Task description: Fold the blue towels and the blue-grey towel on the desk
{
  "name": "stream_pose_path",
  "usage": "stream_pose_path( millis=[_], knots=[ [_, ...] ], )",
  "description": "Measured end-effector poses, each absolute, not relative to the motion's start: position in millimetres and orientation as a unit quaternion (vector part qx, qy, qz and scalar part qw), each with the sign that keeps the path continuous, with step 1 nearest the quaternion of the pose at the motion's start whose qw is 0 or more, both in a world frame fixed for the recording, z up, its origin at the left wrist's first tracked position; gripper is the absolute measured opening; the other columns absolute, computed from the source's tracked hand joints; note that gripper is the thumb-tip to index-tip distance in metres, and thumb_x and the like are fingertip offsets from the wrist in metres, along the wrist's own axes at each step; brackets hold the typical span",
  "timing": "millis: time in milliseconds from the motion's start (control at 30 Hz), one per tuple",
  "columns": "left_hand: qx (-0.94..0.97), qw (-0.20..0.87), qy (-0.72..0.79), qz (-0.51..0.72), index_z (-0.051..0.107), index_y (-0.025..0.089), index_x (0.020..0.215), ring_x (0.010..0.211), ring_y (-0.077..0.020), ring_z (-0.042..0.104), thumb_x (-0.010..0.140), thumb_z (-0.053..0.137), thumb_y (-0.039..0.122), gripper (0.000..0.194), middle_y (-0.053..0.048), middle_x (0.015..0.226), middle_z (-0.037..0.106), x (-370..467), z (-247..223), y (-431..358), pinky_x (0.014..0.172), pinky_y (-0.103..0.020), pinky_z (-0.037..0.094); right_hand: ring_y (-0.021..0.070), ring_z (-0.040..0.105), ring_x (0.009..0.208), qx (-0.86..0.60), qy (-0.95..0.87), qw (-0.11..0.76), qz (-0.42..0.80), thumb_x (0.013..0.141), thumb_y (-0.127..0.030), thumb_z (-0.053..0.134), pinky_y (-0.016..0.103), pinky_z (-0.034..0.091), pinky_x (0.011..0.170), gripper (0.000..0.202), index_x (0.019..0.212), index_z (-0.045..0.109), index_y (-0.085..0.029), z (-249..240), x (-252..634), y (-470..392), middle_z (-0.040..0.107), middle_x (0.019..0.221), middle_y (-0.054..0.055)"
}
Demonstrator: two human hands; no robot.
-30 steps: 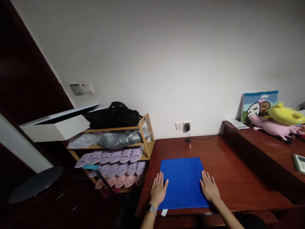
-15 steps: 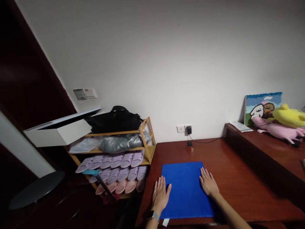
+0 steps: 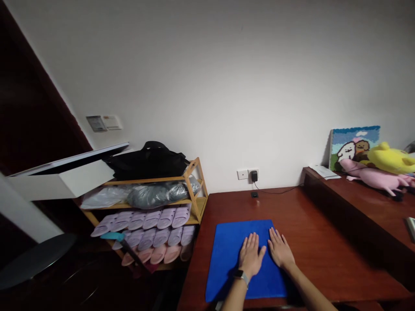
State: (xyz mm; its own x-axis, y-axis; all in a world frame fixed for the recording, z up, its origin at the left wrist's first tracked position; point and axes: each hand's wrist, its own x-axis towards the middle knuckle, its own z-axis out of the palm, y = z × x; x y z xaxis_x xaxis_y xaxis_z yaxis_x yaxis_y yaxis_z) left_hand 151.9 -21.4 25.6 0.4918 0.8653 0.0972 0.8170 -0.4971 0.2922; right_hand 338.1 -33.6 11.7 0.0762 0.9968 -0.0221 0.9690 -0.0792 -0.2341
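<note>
A flat blue cloth [image 3: 225,250], roughly square, lies smooth on the reddish-brown wooden desk [image 3: 327,255]. My left hand [image 3: 251,259], with a watch on its wrist, rests palm down on the cloth right of its middle, fingers outstretched and thumb apart. At the cloth's right edge my right hand [image 3: 281,249] also lies flat, palm down, its fingers pointing away from me. Neither hand grasps anything. Part of the cloth is hidden beneath the hands and left forearm.
Left of the desk stands a wooden shoe rack [image 3: 196,190] holding lilac and pink slippers [image 3: 152,218], with a black bag [image 3: 147,162] and a white box [image 3: 87,178] on top. A plugged-in adapter [image 3: 254,176] sits on the wall. Plush toys [image 3: 372,175] lie on the raised right surface.
My left hand has moved right, from the cloth's left edge onto its surface near my right hand. My right hand stays at the right edge. The camera view has shifted slightly.
</note>
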Motion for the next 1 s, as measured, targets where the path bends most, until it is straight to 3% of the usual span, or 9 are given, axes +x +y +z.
stream_pose_path(
  millis=[300, 500, 867, 1000],
  knots=[
    [0.754, 0.031, 0.65, 0.094, 0.032, 0.011, 0.165, 0.16, -0.027, 0.025, 0.107, 0.012, 0.062, 0.08, -0.012, 0.172, 0.028, 6, 27, -1, 0.131, -0.048, 0.026, 0.0225, 0.018, 0.162, -0.743, -0.659, 0.065, 0.097, 0.105, -0.04, 0.015, 0.045, 0.014, 0.132, 0.069, 0.167, 0.024, -0.012, 14, 335, -34, 0.022, 0.174, 0.005],
    [0.754, 0.027, 0.647, 0.11, 0.033, 0.007, 0.163, 0.16, -0.0273, 0.026, 0.107, 0.012, 0.063, 0.083, -0.014, 0.171, 0.03, 9, 24, -3, 0.132, -0.047, 0.025, 0.0231, 0.024, 0.16, -0.752, -0.646, 0.068, 0.112, 0.105, -0.042, 0.014, 0.042, 0.022, 0.13, 0.069, 0.167, 0.025, -0.012, 22, 338, -12, 0.023, 0.174, 0.006],
    [0.749, 0.029, 0.656, 0.088, 0.033, 0.015, 0.165, 0.159, -0.0273, 0.027, 0.108, 0.015, 0.057, 0.073, -0.01, 0.171, 0.03, 3, 26, -1, 0.131, -0.05, 0.027, 0.0236, 0.015, 0.163, -0.752, -0.65, 0.061, 0.088, 0.105, -0.041, 0.013, 0.043, 0.011, 0.132, 0.071, 0.167, 0.019, -0.007, 17, 335, 15, 0.02, 0.175, 0.008],
    [0.769, 0.017, 0.629, 0.114, 0.035, 0.011, 0.164, 0.159, -0.0275, 0.027, 0.108, 0.014, 0.057, 0.075, -0.012, 0.171, 0.031, 50, 35, 5, 0.132, -0.049, 0.025, 0.0239, 0.017, 0.162, -0.748, -0.654, 0.069, 0.087, 0.105, -0.041, 0.012, 0.044, 0.013, 0.132, 0.071, 0.167, 0.02, -0.007, 14, 336, 15, 0.021, 0.175, 0.008]
  ],
)
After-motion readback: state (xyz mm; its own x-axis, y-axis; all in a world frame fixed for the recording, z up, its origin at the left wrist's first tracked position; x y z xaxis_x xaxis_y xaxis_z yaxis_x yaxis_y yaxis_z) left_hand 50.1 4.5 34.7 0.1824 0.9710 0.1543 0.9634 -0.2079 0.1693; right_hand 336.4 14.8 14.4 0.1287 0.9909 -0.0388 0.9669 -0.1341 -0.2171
